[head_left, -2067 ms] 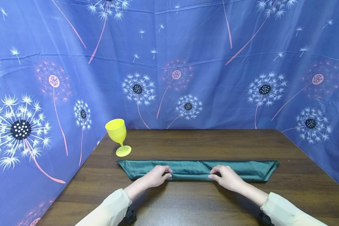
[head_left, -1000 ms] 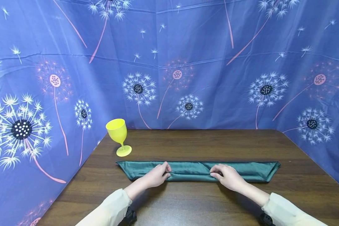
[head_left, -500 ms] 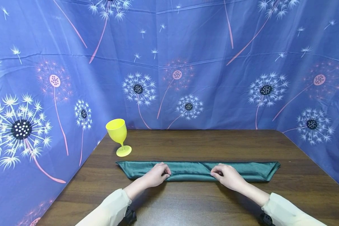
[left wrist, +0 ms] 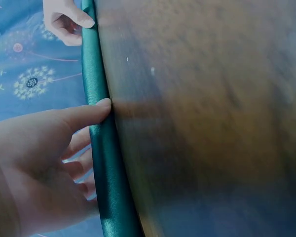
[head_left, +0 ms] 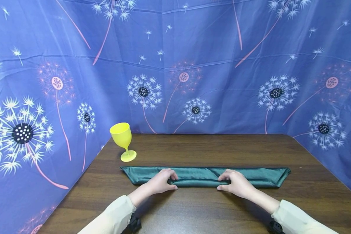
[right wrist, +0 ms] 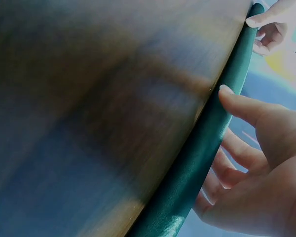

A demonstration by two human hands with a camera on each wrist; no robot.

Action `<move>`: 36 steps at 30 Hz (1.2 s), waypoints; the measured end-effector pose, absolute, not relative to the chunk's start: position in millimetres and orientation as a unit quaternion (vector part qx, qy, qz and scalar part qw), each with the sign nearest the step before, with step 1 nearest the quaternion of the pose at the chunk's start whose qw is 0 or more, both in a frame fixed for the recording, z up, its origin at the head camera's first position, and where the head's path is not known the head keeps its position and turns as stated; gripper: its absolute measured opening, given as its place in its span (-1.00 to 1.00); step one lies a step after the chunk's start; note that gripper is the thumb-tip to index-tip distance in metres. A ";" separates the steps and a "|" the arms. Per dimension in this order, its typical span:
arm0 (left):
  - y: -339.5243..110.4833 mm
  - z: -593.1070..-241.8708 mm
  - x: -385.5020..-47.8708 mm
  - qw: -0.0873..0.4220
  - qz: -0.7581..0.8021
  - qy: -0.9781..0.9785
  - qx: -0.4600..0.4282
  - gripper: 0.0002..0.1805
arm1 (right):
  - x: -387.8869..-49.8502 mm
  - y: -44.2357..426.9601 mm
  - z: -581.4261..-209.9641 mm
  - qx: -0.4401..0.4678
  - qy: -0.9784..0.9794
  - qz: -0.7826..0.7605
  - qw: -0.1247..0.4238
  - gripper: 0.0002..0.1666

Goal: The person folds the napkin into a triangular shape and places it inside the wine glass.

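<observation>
A dark green satin cloth (head_left: pixel 199 174), folded into a long strip with a rolled near edge, lies across the table. My left hand (head_left: pixel 161 182) grips that edge left of the middle, thumb on the near side and fingers over the top. To the right, my right hand (head_left: pixel 237 184) holds the same edge in the same way. In the left wrist view, the left thumb presses the green roll (left wrist: pixel 104 163), with the fingers behind it. The right wrist view has the right hand (right wrist: pixel 266 158) around the roll (right wrist: pixel 202 143), thumb against its near side.
A yellow goblet (head_left: pixel 121 136) stands upright at the table's back left, beyond the cloth's left end. The brown wooden table (head_left: pixel 210 149) is bordered behind and at both sides by a blue curtain (head_left: pixel 222 97) with a dandelion print.
Both thumbs have moved away from the fingertips and down to the cloth's near edge, so each hand spans the roll more widely. The cloth and goblet have stayed in place.
</observation>
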State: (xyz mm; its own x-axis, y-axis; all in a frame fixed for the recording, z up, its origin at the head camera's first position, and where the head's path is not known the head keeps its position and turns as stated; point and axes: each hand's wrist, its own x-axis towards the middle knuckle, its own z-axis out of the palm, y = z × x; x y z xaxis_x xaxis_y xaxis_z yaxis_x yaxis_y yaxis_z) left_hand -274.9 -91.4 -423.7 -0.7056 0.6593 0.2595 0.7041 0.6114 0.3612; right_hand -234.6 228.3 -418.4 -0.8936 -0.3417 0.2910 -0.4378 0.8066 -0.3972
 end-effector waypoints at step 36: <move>-89.6 -422.7 -275.4 0.068 -0.212 -0.912 -0.346 -0.86 | -242.3 233.1 -419.0 0.217 -0.940 0.246 0.089 -0.88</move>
